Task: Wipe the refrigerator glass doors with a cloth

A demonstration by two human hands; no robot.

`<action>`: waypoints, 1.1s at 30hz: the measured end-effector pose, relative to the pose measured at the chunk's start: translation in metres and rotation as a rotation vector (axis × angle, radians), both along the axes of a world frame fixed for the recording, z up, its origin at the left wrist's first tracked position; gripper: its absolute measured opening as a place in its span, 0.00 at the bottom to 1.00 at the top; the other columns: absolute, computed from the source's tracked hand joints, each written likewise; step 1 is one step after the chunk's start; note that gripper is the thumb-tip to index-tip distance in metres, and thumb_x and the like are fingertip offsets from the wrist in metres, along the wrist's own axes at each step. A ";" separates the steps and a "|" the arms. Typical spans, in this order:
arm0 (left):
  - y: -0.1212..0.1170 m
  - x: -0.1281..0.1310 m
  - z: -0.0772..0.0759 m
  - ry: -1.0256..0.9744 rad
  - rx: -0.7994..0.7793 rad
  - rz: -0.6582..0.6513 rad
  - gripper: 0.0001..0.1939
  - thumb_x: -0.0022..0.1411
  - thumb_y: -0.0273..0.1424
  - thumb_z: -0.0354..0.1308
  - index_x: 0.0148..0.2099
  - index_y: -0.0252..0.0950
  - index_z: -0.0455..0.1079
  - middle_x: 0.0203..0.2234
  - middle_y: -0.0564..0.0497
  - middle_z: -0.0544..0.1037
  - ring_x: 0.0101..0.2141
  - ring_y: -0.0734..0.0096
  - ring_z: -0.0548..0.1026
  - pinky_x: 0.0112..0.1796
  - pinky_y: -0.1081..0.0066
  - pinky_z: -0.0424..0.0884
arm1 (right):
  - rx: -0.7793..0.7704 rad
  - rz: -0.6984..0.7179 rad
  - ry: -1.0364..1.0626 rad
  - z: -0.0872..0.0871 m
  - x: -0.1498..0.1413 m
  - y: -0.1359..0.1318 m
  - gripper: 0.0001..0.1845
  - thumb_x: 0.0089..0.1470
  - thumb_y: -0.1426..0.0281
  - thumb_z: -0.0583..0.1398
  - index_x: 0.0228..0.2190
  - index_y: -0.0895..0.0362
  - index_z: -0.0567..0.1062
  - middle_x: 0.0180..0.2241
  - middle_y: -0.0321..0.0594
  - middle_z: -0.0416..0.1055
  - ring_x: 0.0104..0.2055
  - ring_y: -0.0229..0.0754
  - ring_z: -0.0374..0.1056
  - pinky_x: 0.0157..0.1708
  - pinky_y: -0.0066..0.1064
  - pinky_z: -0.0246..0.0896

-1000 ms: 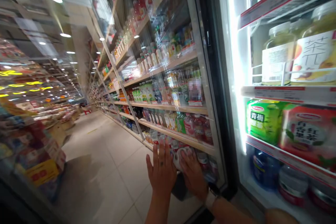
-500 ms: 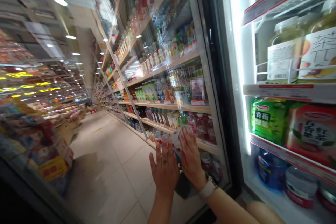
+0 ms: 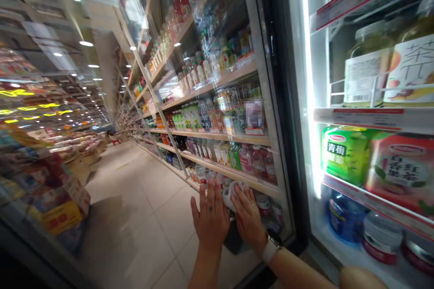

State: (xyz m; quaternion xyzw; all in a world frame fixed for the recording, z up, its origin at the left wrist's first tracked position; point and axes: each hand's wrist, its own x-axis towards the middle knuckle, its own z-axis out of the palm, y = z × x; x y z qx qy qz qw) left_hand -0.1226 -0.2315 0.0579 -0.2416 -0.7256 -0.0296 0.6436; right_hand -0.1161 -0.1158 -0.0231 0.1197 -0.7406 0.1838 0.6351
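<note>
My right hand (image 3: 250,217) presses a crumpled whitish cloth (image 3: 229,195) against the glass door (image 3: 190,158), its fingers bent over the cloth's right side. A watch with a pale strap (image 3: 271,249) is on that wrist. To its left, my left hand (image 3: 210,219) is held up flat to the glass with fingers stretched out and nothing in it; a small dark mark shows on one finger. Whether the cloth is paper or fabric I cannot tell. Rows of bottles (image 3: 246,158) show in the glass behind the hands.
The door's dark frame (image 3: 276,76) runs down right of the glass. Beyond it, a lit fridge holds bottled drinks (image 3: 366,65), green packs (image 3: 344,153) and red packs (image 3: 400,171) on wire shelves with price strips (image 3: 369,117). Tiled floor (image 3: 145,216) shows at left.
My right hand has slid the cloth a little down the glass. My left hand stays in nearly the same spot, fingers still spread. The view has shifted slightly.
</note>
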 end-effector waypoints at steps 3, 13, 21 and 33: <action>-0.001 -0.001 0.001 0.004 -0.017 -0.011 0.32 0.66 0.27 0.51 0.70 0.35 0.49 0.64 0.43 0.61 0.68 0.68 0.47 0.68 0.59 0.39 | 0.059 -0.038 0.049 -0.031 0.003 0.002 0.31 0.57 0.83 0.49 0.59 0.52 0.67 0.62 0.40 0.64 0.69 0.43 0.49 0.65 0.47 0.55; -0.001 -0.003 0.000 0.016 0.002 -0.038 0.30 0.68 0.27 0.48 0.70 0.35 0.49 0.64 0.44 0.61 0.68 0.68 0.47 0.68 0.59 0.40 | -0.071 0.028 -0.035 0.026 0.000 -0.009 0.33 0.62 0.79 0.48 0.66 0.54 0.54 0.67 0.45 0.54 0.70 0.48 0.45 0.66 0.52 0.51; -0.003 -0.002 -0.001 0.042 -0.049 0.026 0.31 0.67 0.28 0.51 0.70 0.34 0.49 0.64 0.43 0.59 0.68 0.66 0.48 0.68 0.58 0.41 | -0.190 0.076 -0.004 0.075 0.000 -0.015 0.34 0.64 0.77 0.46 0.68 0.50 0.47 0.69 0.44 0.48 0.71 0.49 0.43 0.67 0.56 0.45; -0.002 -0.002 0.001 0.034 -0.028 -0.014 0.32 0.66 0.26 0.50 0.70 0.35 0.48 0.63 0.44 0.62 0.68 0.68 0.47 0.68 0.59 0.39 | 0.096 -0.004 0.057 -0.017 0.001 0.013 0.37 0.58 0.84 0.49 0.65 0.51 0.57 0.63 0.39 0.63 0.68 0.41 0.51 0.66 0.42 0.55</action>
